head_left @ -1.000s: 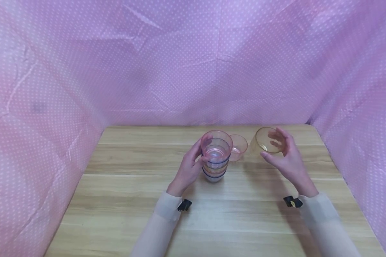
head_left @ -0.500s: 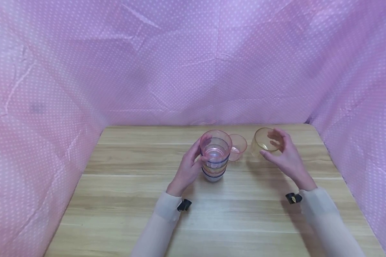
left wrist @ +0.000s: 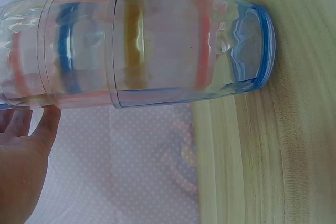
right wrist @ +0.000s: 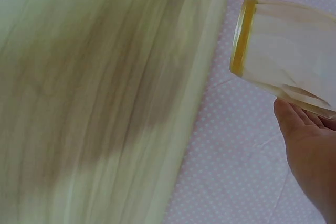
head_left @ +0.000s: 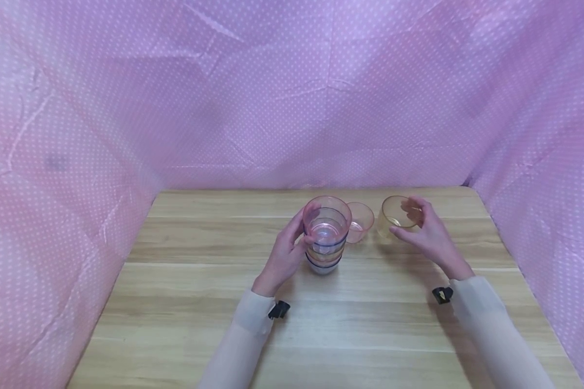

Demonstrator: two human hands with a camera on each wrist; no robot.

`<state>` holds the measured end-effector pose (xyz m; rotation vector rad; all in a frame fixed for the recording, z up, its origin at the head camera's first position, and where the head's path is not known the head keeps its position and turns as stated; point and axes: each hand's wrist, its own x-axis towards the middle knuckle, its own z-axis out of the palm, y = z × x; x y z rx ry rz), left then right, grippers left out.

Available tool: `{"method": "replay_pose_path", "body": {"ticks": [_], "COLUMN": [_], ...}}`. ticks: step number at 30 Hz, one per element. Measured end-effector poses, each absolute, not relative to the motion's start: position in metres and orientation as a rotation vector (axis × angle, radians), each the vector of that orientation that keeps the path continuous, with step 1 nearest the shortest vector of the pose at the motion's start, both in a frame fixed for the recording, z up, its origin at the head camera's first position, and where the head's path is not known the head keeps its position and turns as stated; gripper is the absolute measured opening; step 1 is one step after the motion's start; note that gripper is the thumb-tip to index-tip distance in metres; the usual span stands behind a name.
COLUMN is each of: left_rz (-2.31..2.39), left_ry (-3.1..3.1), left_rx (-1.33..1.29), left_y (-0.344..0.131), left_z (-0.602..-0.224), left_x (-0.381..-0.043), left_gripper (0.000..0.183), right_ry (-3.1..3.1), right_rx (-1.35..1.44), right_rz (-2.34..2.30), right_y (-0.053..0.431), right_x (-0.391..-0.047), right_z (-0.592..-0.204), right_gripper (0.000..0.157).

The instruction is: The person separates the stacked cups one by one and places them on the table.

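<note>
In the head view my left hand [head_left: 286,256] grips the upper part of a tall stack of nested clear cups [head_left: 325,251], the topmost with a pink rim. The left wrist view shows the stack [left wrist: 163,45] upright, its blue-based bottom cup on the table, with coloured bands showing through the walls. To the right, my right hand [head_left: 430,235] holds a clear yellow cup [head_left: 389,224] around its side, mouth up and slightly tilted. Its thick yellow base [right wrist: 242,38] shows against the cloth in the right wrist view. A pink cup [head_left: 362,224] stands between, partly hidden behind the stack.
The wooden table [head_left: 199,302] has its far edge just beyond the cups. Pink polka-dot cloth [head_left: 292,108] hangs behind it and along both sides. Each wrist carries a small black device, such as the left one [head_left: 279,309].
My right hand has shifted a little left and lower with the yellow cup, towards the pink cup. The left hand and the stack have stayed in place.
</note>
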<state>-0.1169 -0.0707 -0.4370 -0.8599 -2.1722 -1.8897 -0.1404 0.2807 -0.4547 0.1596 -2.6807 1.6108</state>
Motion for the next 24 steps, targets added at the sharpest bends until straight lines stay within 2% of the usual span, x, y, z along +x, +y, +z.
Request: {"method": "replay_pose_path", "body": {"ticks": [24], "left_rz": [-1.899], "left_ry": [-2.158], "left_rx": [-0.856], "left_y": [-0.071], "left_z": [-0.439], "left_x": [-0.117], "left_gripper": [0.092], "right_ry": [-2.721], "right_rx": [0.150], "right_rz": [1.673], "right_y": [0.285], "right_x": [-0.152], "right_z": [-0.474], "right_gripper": [0.096]}}
